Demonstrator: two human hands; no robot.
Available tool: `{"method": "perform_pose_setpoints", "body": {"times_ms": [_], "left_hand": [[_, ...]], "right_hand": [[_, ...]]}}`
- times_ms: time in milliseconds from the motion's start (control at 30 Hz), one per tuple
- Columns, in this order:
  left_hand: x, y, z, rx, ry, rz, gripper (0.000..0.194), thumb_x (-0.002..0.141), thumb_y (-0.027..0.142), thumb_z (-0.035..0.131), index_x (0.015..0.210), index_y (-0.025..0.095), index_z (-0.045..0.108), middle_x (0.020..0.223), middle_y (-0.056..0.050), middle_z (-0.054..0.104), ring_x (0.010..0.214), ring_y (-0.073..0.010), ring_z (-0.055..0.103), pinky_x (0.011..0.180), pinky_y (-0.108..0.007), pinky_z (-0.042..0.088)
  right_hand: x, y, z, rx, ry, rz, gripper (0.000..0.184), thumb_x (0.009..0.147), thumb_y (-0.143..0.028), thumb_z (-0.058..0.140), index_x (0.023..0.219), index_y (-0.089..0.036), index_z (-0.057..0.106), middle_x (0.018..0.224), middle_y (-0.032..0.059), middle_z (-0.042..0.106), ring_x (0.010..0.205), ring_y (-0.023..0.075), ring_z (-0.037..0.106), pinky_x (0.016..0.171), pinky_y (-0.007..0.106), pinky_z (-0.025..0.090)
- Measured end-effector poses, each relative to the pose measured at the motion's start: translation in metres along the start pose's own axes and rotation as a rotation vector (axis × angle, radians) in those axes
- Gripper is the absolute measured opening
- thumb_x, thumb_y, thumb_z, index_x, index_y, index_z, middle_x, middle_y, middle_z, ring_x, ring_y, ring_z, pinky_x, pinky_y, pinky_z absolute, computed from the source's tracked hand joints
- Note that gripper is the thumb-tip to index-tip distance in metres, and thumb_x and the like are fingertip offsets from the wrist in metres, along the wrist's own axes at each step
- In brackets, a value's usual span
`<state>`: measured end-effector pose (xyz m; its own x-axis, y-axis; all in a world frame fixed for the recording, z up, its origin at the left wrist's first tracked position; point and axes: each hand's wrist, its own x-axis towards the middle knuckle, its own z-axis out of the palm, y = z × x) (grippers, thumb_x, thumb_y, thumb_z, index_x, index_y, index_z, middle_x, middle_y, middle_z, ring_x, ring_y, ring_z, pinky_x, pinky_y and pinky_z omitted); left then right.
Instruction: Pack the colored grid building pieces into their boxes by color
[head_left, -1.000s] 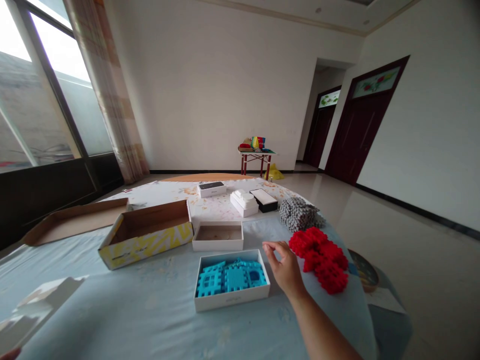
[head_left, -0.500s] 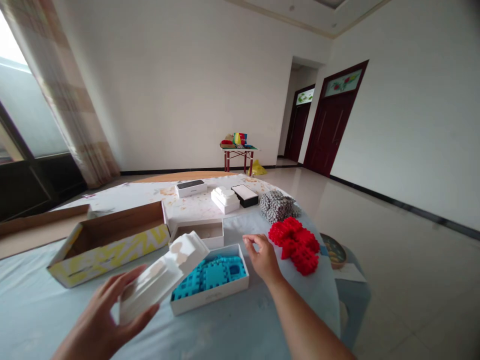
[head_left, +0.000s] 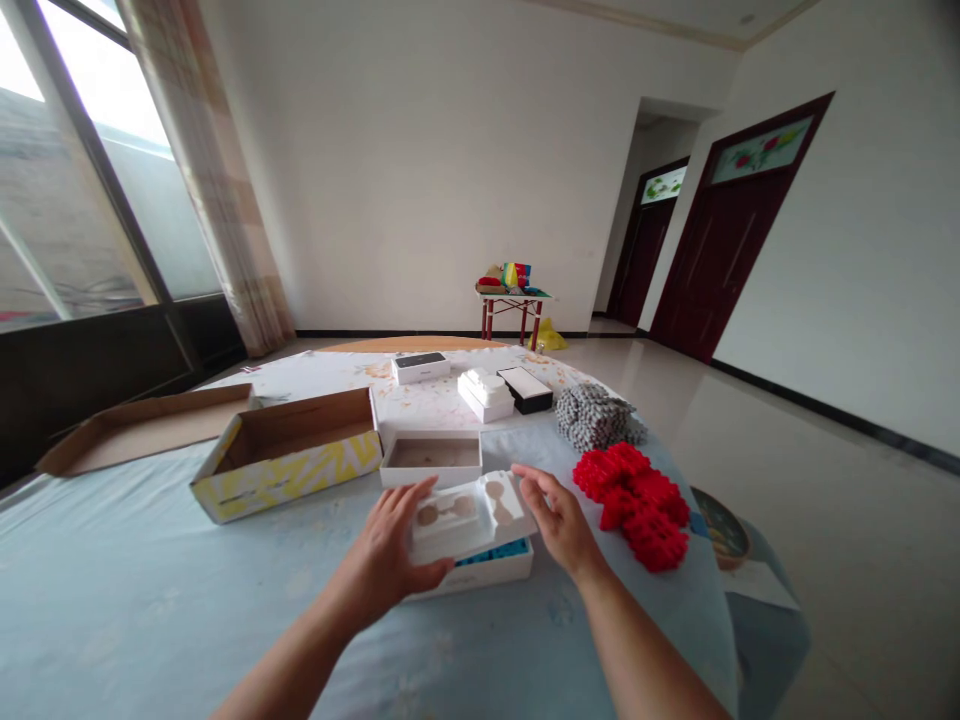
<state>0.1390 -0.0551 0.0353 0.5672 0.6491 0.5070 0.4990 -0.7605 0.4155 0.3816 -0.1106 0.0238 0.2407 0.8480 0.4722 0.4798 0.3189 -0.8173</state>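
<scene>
A white moulded tray insert [head_left: 457, 520] lies over the open white box [head_left: 487, 575], slightly tilted. Under its front edge a strip of blue plastic blocks [head_left: 495, 553] shows; the rest of them is hidden. My left hand [head_left: 390, 545] grips the insert's left end, thumb in front and fingers behind. At the right end, my right hand [head_left: 555, 515] has its fingertips on the insert's corner, with the fingers bent. Just right of that hand sits a heap of joined red blocks [head_left: 634, 500]. Behind the insert stands a shallow white box lid [head_left: 435, 455].
Left of the hands are a yellow-and-white carton [head_left: 292, 460] and a brown cardboard lid [head_left: 150, 430]. Farther back lie a white phone box [head_left: 420, 368], a small white box [head_left: 486, 397] and a black box [head_left: 526, 390]. Grey blocks [head_left: 596, 418] sit near the table's right edge.
My left hand has brought the insert rightward and laid it over the blue blocks. My right hand has come to its right end. The view has turned a little left.
</scene>
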Motion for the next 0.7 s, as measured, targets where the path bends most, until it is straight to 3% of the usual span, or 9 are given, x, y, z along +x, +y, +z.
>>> {"method": "perform_pose_setpoints", "body": {"times_ms": [267, 400, 533, 700], "left_hand": [[-0.003, -0.008, -0.007, -0.093, -0.057, -0.082, 0.071, 0.063, 0.029, 0.068, 0.128, 0.025, 0.037, 0.119, -0.008, 0.053, 0.111, -0.0256, 0.048, 0.095, -0.042, 0.039], [-0.004, -0.021, -0.016, -0.224, -0.074, -0.268, 0.058, 0.075, 0.041, 0.058, 0.127, 0.025, 0.040, 0.131, -0.007, 0.048, 0.120, -0.0239, 0.043, 0.101, -0.043, 0.033], [-0.007, -0.030, -0.015, -0.426, 0.013, -0.461, 0.053, 0.078, 0.053, 0.049, 0.119, 0.020, 0.052, 0.127, -0.008, 0.054, 0.117, -0.0256, 0.048, 0.098, -0.040, 0.039], [-0.011, -0.021, -0.013, -0.470, 0.002, -0.527, 0.049, 0.082, 0.054, 0.040, 0.118, 0.023, 0.054, 0.124, -0.004, 0.057, 0.120, -0.0249, 0.045, 0.102, -0.040, 0.032]], "right_hand": [[-0.002, 0.000, 0.006, -0.114, -0.071, -0.057, 0.032, 0.081, -0.038, 0.051, 0.104, -0.019, 0.060, 0.103, 0.0094, 0.064, 0.099, 0.0222, 0.058, 0.089, 0.037, 0.047], [-0.003, 0.000, 0.006, -0.142, -0.081, -0.088, 0.029, 0.082, -0.036, 0.050, 0.103, -0.019, 0.060, 0.102, 0.0093, 0.063, 0.098, 0.0217, 0.058, 0.088, 0.037, 0.047], [-0.004, 0.000, 0.008, -0.166, -0.088, -0.118, 0.026, 0.082, -0.035, 0.051, 0.101, -0.019, 0.059, 0.101, 0.0091, 0.062, 0.098, 0.0207, 0.057, 0.089, 0.036, 0.046], [-0.006, 0.001, 0.012, -0.207, -0.092, -0.143, 0.024, 0.082, -0.035, 0.051, 0.097, -0.019, 0.060, 0.104, 0.0099, 0.060, 0.102, 0.0214, 0.054, 0.092, 0.038, 0.044]]}}
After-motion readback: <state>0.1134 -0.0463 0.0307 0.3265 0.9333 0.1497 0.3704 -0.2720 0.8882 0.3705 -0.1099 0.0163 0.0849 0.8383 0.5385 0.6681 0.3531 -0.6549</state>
